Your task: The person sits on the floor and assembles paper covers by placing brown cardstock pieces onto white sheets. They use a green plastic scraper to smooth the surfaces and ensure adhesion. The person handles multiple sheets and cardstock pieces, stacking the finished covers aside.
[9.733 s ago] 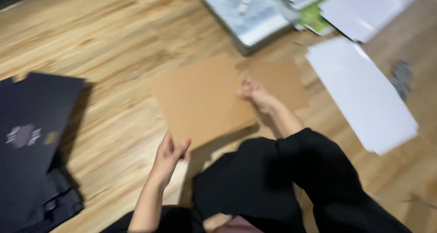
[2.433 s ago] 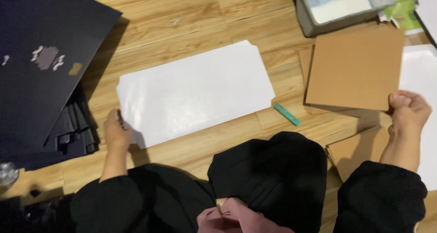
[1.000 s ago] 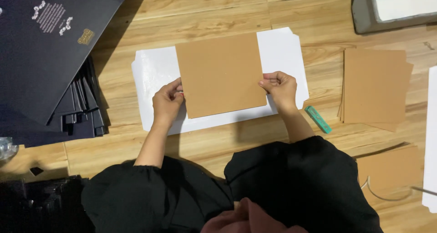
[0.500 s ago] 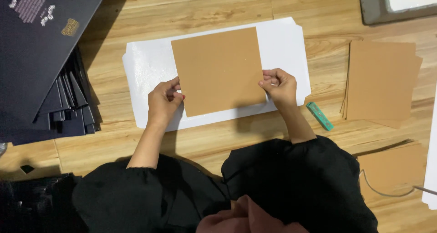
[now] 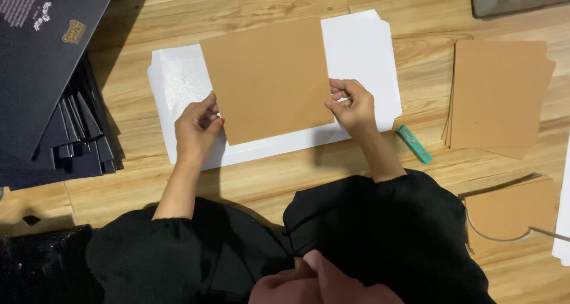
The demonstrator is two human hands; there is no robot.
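My left hand [image 5: 196, 127] pinches the lower left edge of the flat brown square cardboard sheet [image 5: 267, 78], fingers closed on it. My right hand [image 5: 354, 105] grips its right edge the same way. The cardboard lies on the glossy white paper sheet [image 5: 178, 84] on the wooden floor [image 5: 249, 179]. Right of the cardboard lies a small teal cutter [image 5: 414, 143], then a stack of brown cardboard squares [image 5: 499, 93]; left of it, black printed boards [image 5: 47, 72].
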